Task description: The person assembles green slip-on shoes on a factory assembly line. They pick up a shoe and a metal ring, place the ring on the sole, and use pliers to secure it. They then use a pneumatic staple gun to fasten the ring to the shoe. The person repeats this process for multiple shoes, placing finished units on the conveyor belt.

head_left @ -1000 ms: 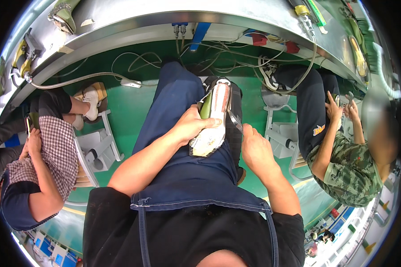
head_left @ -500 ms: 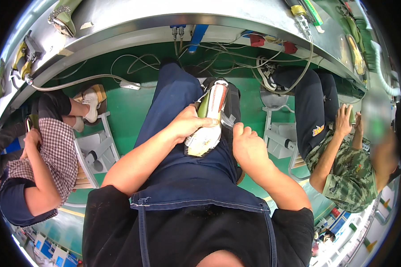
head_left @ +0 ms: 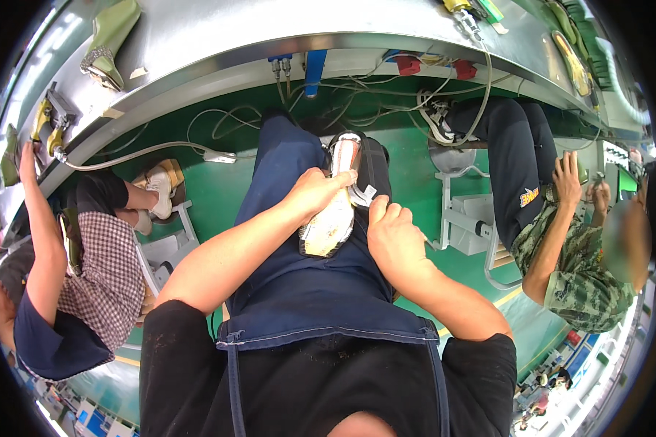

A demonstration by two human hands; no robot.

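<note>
A shoe upper stretched over a last [head_left: 326, 231] lies bottom up across my lap, its pale, rough underside facing me and its metal-topped end pointing away. My left hand [head_left: 312, 195] is wrapped round its middle, the thumb lying across the underside. Beside the shoe's right edge, my right hand [head_left: 399, 237] is closed in a fist. A thin, shiny whitish piece [head_left: 362, 195] runs from that fist to the shoe's side; whether it is a blade or a strip I cannot make out.
A metal workbench [head_left: 219, 51] curves ahead, bearing a green boot upper [head_left: 109, 51] and yellow-handled pneumatic tools [head_left: 51, 131]. Hoses and cables [head_left: 233, 120] trail beneath it. Co-workers sit close by, one in a checked apron [head_left: 102, 255] at left, another in camouflage [head_left: 590, 284] at right.
The shoe has turned, so less of its green side shows. My right hand has shifted slightly left, nearer my left hand. The left co-worker's arm has gone up to the bench.
</note>
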